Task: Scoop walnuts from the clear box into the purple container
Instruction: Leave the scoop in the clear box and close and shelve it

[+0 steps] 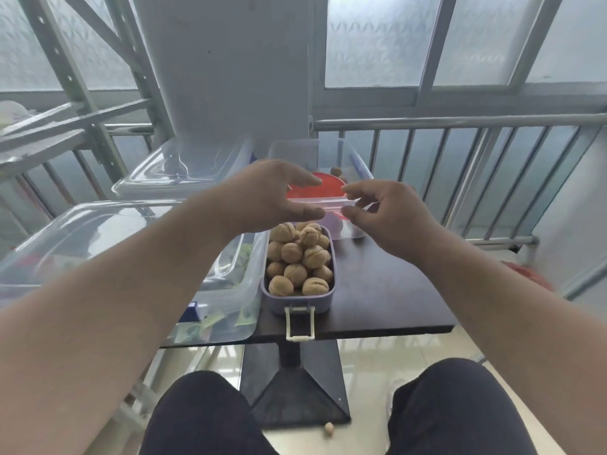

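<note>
The purple container stands on the black table, heaped with walnuts, its white latch hanging over the near edge. Just above its far end, a clear lid hangs edge-on between my hands. My left hand pinches the lid's left end and my right hand pinches its right end. Behind them is the clear box, holding a red round scoop and a walnut at its back. My hands hide much of the box's inside.
Two large clear bins with lids fill the table's left side, touching the purple container. A metal railing runs behind the table. One walnut lies on the floor by the table base, between my knees.
</note>
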A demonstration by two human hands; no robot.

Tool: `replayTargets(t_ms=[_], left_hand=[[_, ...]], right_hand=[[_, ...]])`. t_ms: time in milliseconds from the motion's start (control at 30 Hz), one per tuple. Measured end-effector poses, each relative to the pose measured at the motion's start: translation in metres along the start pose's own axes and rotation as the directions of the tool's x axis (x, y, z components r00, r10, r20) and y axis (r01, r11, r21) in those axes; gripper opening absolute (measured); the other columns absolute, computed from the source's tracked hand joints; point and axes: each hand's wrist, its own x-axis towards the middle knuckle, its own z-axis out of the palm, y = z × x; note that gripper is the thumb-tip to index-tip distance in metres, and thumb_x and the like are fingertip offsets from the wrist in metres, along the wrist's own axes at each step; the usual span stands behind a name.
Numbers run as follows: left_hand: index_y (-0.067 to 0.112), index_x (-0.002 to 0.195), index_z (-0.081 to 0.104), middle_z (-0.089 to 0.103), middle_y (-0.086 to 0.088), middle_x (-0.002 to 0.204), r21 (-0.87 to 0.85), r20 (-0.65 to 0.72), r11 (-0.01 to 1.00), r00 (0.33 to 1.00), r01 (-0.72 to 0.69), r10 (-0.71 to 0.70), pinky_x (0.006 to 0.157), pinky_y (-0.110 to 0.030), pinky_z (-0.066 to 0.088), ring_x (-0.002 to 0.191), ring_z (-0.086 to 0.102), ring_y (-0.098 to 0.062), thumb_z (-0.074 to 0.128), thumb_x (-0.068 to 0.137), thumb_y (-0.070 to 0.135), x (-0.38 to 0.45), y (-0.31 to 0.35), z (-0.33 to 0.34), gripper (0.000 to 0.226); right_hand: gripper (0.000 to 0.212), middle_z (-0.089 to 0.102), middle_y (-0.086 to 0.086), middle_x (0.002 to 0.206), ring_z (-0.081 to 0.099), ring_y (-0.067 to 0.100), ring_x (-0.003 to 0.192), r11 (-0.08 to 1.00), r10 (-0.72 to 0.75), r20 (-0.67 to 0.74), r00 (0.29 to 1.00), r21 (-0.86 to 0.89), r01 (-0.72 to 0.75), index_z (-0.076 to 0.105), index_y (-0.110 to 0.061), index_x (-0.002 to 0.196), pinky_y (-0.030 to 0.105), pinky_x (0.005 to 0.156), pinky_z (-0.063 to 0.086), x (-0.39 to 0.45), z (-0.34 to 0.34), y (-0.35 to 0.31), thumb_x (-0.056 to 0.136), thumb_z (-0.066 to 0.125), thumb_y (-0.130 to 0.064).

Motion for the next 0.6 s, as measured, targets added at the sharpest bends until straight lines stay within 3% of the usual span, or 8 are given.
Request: replayTargets(t_ms=[233, 400, 600], left_hand=[[0.035, 0.139, 0.065, 0.068, 0.014, 0.132, -0.044, -0.03, 0.997, 0.998, 0.057, -0.058, 0.096, -0.028, 0.045, 0.115, 0.063, -0.007, 0.077, 0.079, 0.066, -0.017, 0.0, 0.003, 0.068], [0.037, 0.139, 0.065, 0.067, 0.014, 0.135, -0.099, -0.078, 0.993, 0.995, 0.058, -0.066, 0.098, -0.032, 0.047, 0.117, 0.064, -0.012, 0.077, 0.083, 0.061, -0.015, -0.006, -0.003, 0.062], [0.035, 0.145, 0.059, 0.062, 0.01, 0.143, -0.088, -0.103, 0.994, 0.992, 0.068, -0.077, 0.098, -0.028, 0.041, 0.125, 0.061, -0.014, 0.076, 0.083, 0.062, 0.023, -0.029, -0.019, 0.069]], right_hand=[[0.037, 0.073, -0.01, 0.103, 0.063, -0.004, 0.083, 1.0, -0.02, 0.002, 1.0, 0.005, 0.02, 0.074, -0.021, 0.131, 0.01, 0.078, 0.044, -0.007, -0.001, -0.005, 0.095, 0.077, -0.028], [0.037, 0.075, -0.008, 0.102, 0.064, -0.001, 0.082, 0.999, -0.043, -0.011, 0.999, 0.007, 0.043, 0.075, -0.02, 0.131, 0.026, 0.086, 0.054, 0.002, -0.003, -0.007, 0.095, 0.076, -0.026], [0.037, 0.072, -0.011, 0.1, 0.063, 0.0, 0.084, 0.998, -0.055, -0.013, 0.998, 0.025, 0.055, 0.074, -0.021, 0.133, 0.023, 0.084, 0.052, 0.049, -0.002, -0.005, 0.096, 0.074, -0.029]])
